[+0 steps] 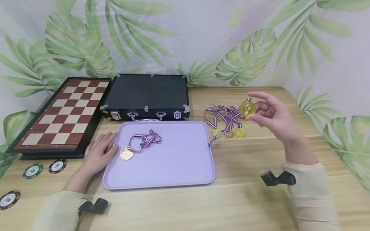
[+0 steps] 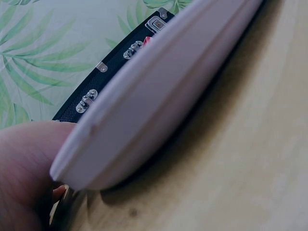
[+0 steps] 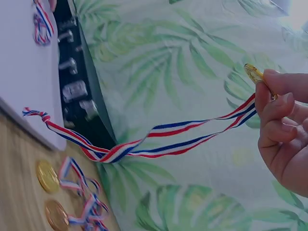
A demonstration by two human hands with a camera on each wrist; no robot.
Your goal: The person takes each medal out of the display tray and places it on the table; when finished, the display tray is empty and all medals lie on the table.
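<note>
My right hand [image 1: 270,114] pinches a gold medal [image 1: 246,108] above the table, to the right of the lilac tray [image 1: 179,166]. The medal's edge [image 3: 253,73] shows between my fingertips [image 3: 275,103], and its striped ribbon [image 3: 159,139] trails down to the tray's right edge. Three more medals [image 1: 228,132] lie in a heap with tangled ribbons on the wood below. Another gold medal [image 1: 127,153] with ribbon lies in the tray's left part. My left hand [image 1: 99,152] rests flat on the table, fingers against the tray's left rim [image 2: 144,115].
A shut black case [image 1: 147,96] with metal latches stands behind the tray. A red and cream chessboard [image 1: 62,114] lies at the left. Poker chips [image 1: 43,168] sit near the front left. A leaf-printed cloth hangs behind the wooden table [image 1: 245,199].
</note>
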